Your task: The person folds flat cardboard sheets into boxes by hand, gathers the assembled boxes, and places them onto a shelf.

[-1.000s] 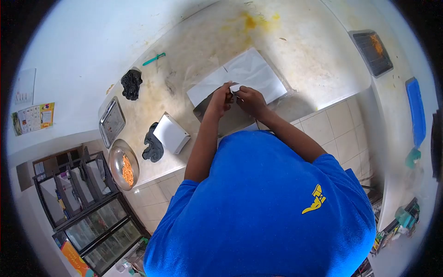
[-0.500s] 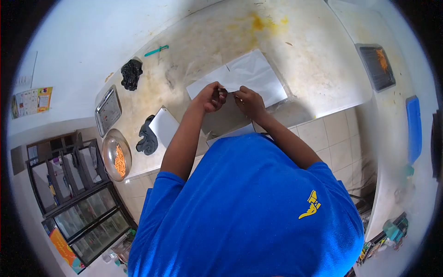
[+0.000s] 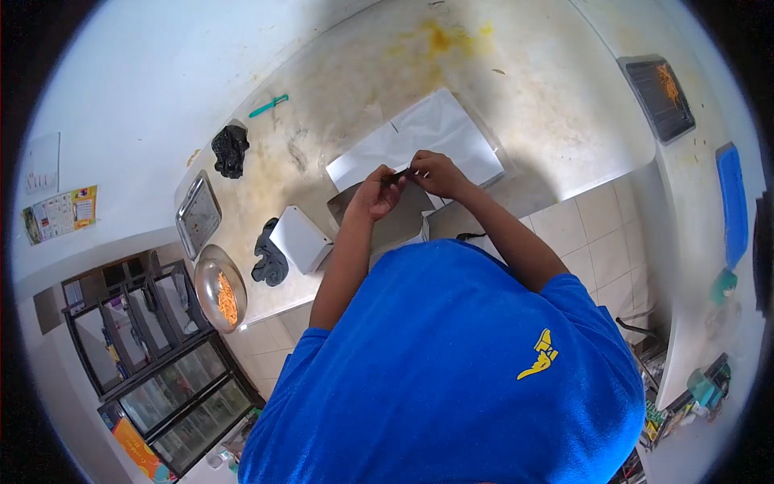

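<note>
- Pinching a small dark piece between both sets of fingertips, I have it just where my two hands meet, over the work surface; it is too small and shaded to tell what it is.
- My left hand has its fingers curled, their tips closed on the piece's left end.
- My right hand comes in from the other side, fingertips bunched together and closed on the right end.
- Beyond my knuckles a white sheet lies flat on the counter; a grey panel shows below my hands, on the side nearer my body.
- Left of my left forearm sits a white box, just beside a dark plastic bag.
- On my blue shirt I wear a yellow winged-foot emblem.
- The colourful poster on the wall carries print too small for me to read, and the orange panel at lower left bears pale lettering I cannot make out.
</note>
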Action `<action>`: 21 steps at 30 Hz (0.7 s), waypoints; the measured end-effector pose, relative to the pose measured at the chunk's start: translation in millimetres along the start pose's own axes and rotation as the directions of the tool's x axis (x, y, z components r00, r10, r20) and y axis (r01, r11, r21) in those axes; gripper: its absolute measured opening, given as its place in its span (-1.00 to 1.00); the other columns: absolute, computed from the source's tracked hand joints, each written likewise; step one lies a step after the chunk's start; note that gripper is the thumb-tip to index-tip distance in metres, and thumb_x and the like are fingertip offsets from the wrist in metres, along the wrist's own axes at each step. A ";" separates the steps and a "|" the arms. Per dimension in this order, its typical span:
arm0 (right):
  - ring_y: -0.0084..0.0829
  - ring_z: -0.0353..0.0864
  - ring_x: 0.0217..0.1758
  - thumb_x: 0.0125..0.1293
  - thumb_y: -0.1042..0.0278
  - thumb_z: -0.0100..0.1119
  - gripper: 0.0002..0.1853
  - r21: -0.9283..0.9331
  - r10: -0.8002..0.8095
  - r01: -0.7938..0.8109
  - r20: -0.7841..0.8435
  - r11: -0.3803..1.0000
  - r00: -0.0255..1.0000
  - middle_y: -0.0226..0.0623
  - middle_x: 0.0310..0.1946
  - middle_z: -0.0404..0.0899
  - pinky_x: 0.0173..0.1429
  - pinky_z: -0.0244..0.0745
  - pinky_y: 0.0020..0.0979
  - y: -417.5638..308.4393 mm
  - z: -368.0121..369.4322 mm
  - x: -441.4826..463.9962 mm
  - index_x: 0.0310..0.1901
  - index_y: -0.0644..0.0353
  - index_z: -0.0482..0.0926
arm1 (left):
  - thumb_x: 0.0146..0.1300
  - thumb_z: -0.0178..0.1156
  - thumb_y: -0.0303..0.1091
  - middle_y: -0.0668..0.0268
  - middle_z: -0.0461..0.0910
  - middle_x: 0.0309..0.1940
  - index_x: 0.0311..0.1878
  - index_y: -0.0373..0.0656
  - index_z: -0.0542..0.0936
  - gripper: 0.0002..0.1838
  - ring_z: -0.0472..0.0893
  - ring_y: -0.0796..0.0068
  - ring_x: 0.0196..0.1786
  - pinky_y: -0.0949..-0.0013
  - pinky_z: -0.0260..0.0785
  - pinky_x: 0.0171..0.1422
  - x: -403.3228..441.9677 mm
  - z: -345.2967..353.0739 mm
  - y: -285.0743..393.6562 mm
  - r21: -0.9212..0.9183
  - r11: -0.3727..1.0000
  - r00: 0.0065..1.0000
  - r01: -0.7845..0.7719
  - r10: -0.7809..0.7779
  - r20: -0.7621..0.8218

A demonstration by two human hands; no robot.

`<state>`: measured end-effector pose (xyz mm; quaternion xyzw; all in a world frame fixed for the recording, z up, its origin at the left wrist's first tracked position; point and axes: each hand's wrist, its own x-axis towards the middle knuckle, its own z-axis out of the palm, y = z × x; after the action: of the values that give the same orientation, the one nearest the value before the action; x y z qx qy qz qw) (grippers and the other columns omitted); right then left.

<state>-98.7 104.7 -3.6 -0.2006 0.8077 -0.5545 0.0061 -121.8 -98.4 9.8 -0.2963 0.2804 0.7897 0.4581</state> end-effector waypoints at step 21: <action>-0.03 0.56 -0.32 0.13 0.33 0.12 -0.84 0.058 0.222 -0.222 0.003 0.973 0.975 -0.10 -0.43 0.57 -0.25 0.44 -0.12 5.1 16.0 11.5 -0.30 0.20 0.57 | 0.14 0.11 -0.15 0.37 0.34 -0.56 -0.37 -0.22 0.44 -0.72 0.36 0.51 -0.49 0.48 0.24 -0.40 -29.5 41.6 9.2 -0.014 1.000 0.998 -0.002 0.001 -0.070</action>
<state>-107.2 88.1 -11.9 -0.1077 0.8087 -0.5737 0.0723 -126.9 -89.1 60.5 -0.3270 0.2910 0.7812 0.4452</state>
